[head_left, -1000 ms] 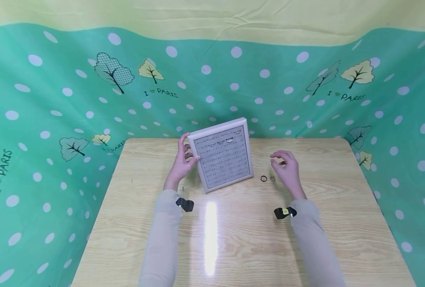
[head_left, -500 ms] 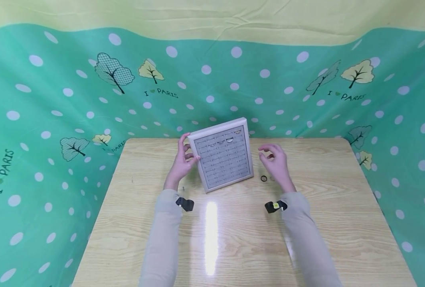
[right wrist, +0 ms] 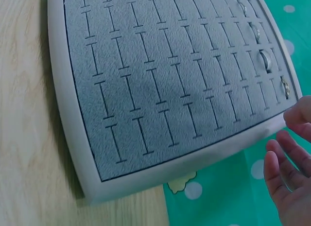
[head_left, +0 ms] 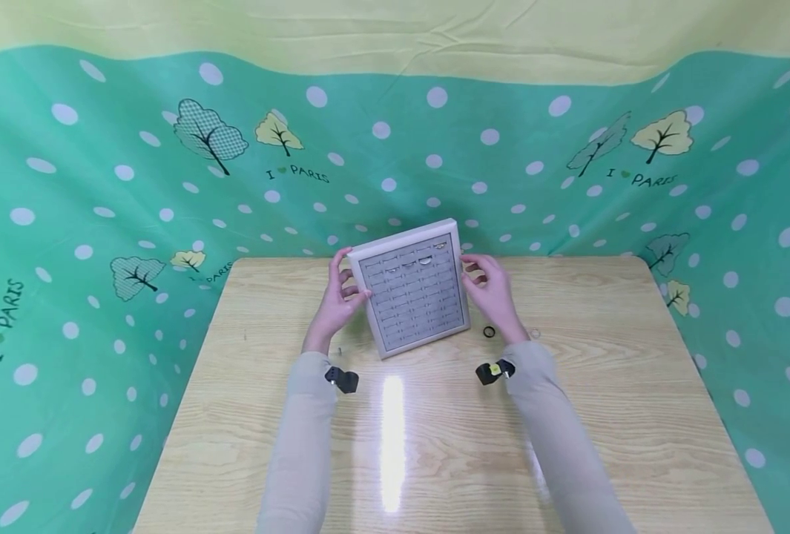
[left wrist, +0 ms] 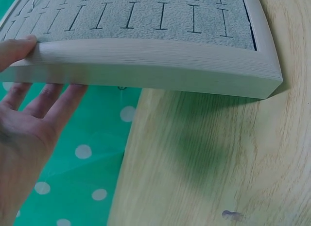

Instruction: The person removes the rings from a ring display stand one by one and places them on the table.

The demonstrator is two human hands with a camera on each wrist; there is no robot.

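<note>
A ring display tray (head_left: 413, 293) with a pale frame and grey slotted foam leans tilted up near the table's back edge. My left hand (head_left: 333, 311) grips its left side, thumb (left wrist: 22, 48) on the front and fingers underneath. My right hand (head_left: 493, 293) is at the tray's upper right edge with bent fingers; its thumb (right wrist: 296, 114) overlaps the frame's rim in the right wrist view. Whether it grips the rim or a small thing, I cannot tell. Several rings sit in the top slots, including a silver ring (right wrist: 265, 61) and a gold-toned ring (right wrist: 285, 88).
On the wooden table (head_left: 421, 423), a black ring (head_left: 489, 331) lies right of the tray, and a pale ring (head_left: 535, 334) lies beside my right wrist. A small object (left wrist: 232, 215) lies left of the tray. A green dotted cloth (head_left: 381, 163) hangs behind the table's back edge.
My right hand has moved left from above the loose rings to the tray's right edge. The left hand and the tray have stayed in place.
</note>
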